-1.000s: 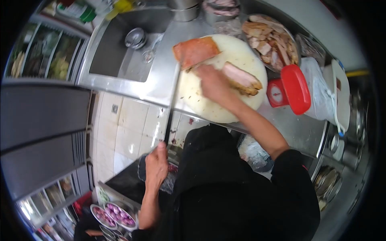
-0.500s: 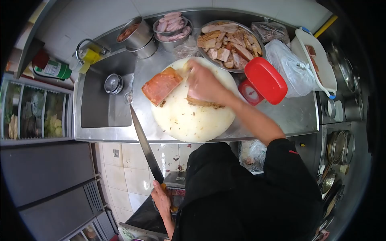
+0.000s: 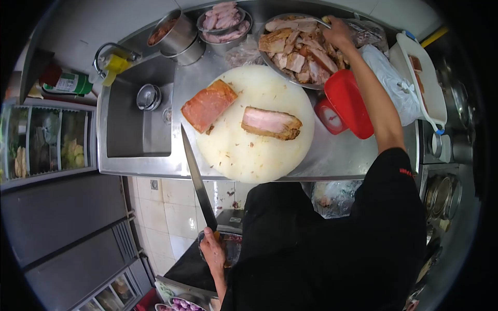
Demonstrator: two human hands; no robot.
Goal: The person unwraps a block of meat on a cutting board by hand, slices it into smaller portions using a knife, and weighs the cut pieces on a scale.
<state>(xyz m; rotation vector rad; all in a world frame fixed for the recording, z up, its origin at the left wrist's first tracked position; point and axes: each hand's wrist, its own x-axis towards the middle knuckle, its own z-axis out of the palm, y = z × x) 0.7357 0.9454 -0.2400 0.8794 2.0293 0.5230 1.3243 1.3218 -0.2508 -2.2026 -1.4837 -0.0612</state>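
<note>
My left hand (image 3: 213, 251) grips the handle of a long knife (image 3: 196, 179), its blade pointing up and away toward the sink edge. My right hand (image 3: 338, 32) is closed at the far right rim of a wide metal bowl (image 3: 270, 61) heaped with cut pieces of meat (image 3: 298, 52); the fingertips are partly hidden. On the round white cutting board (image 3: 233, 160) lies a long pork slab (image 3: 271, 123) with a pale top and browned edges. A reddish-brown block of meat (image 3: 207, 106) rests over the board's left edge.
A red kitchen scale (image 3: 332, 116) stands right of the board, beside a white plastic bag (image 3: 389, 78) and a white tub (image 3: 441, 103). Left is a sink (image 3: 129, 129) with small bowls. Metal pots (image 3: 189, 52) and bowls of raw meat (image 3: 224, 20) line the back.
My right hand has left the pork slab on the board and reached up and right to the metal bowl's rim. The knife stays in my left hand. The view has shifted slightly.
</note>
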